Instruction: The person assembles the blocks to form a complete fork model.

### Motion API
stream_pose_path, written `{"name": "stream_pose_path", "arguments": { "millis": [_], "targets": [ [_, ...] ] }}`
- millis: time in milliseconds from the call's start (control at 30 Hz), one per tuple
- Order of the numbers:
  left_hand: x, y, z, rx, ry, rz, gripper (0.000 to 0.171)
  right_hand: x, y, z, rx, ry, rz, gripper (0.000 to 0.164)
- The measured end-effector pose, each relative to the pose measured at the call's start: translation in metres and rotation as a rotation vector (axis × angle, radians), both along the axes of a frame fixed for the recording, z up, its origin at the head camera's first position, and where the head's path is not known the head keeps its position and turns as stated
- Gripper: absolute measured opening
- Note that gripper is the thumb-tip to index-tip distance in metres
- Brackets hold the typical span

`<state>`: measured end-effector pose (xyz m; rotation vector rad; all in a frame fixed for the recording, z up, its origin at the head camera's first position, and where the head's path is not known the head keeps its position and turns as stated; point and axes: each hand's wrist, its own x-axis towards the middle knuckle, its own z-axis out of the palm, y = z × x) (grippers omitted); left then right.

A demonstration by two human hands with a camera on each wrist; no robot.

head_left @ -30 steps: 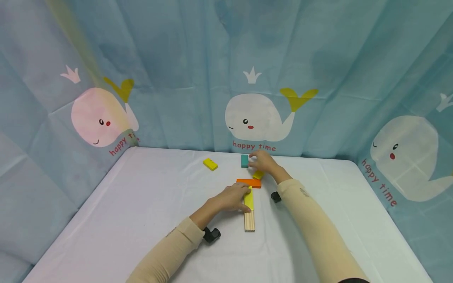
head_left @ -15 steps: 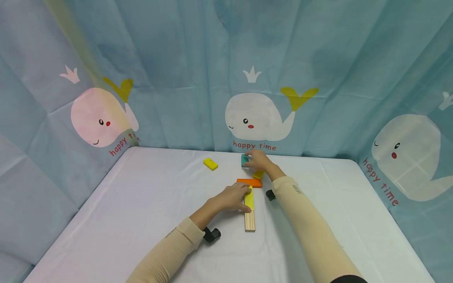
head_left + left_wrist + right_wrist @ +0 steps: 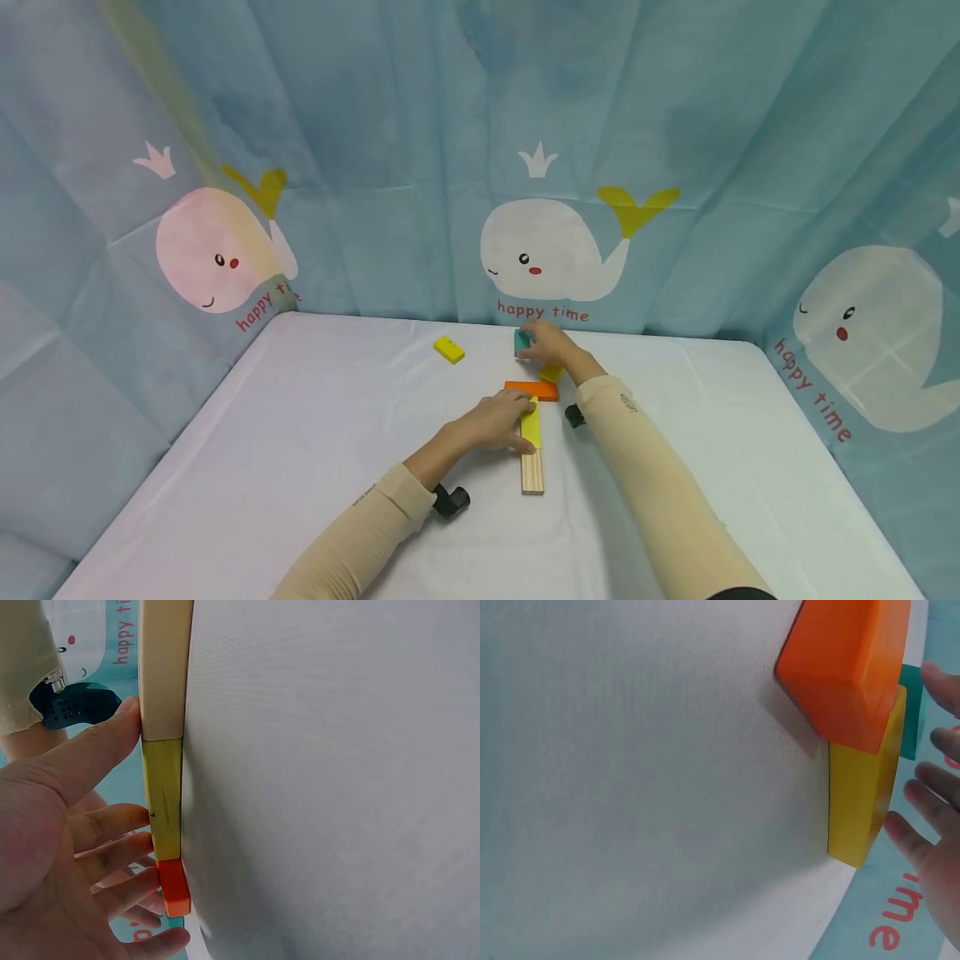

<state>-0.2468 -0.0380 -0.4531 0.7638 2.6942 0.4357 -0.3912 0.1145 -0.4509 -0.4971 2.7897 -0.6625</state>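
In the head view my left hand (image 3: 495, 421) lies beside a row of blocks. Its thumb touches the plain wooden block (image 3: 532, 473) near where that meets a yellow block (image 3: 530, 427). In the left wrist view, its outstretched fingers (image 3: 112, 825) reach the yellow block and overlap an orange block (image 3: 174, 889). Farther back, my right hand (image 3: 551, 343) has thumb and fingers curved around a teal block (image 3: 521, 343), its thumb at the near end. Under that hand a second yellow block (image 3: 859, 795) touches the orange one in the right wrist view.
Left of the teal block lies another yellow block (image 3: 449, 350) with dark dots. All sit on a white-covered table (image 3: 337, 400). A blue curtain (image 3: 390, 233) printed with whales stands right behind the table's far edge.
My right hand has moved left from beside the teal block to over it, thumb and fingers at its ends. The left hand has kept its place at the blocks.
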Motion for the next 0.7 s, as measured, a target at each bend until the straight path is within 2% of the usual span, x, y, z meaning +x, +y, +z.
{"name": "stream_pose_path", "arguments": {
  "millis": [300,700],
  "targets": [
    [-0.0004,0.0004,-0.0016,-0.003,0.001,0.001,0.072,0.0018,-0.0005,-0.0027,-0.027,-0.042,-0.017,0.062],
    [0.0001,-0.0001,-0.0008,0.002,0.005,0.002,0.071,0.0010,-0.0036,-0.0027,0.031,-0.005,0.004,0.054]
  ]
}}
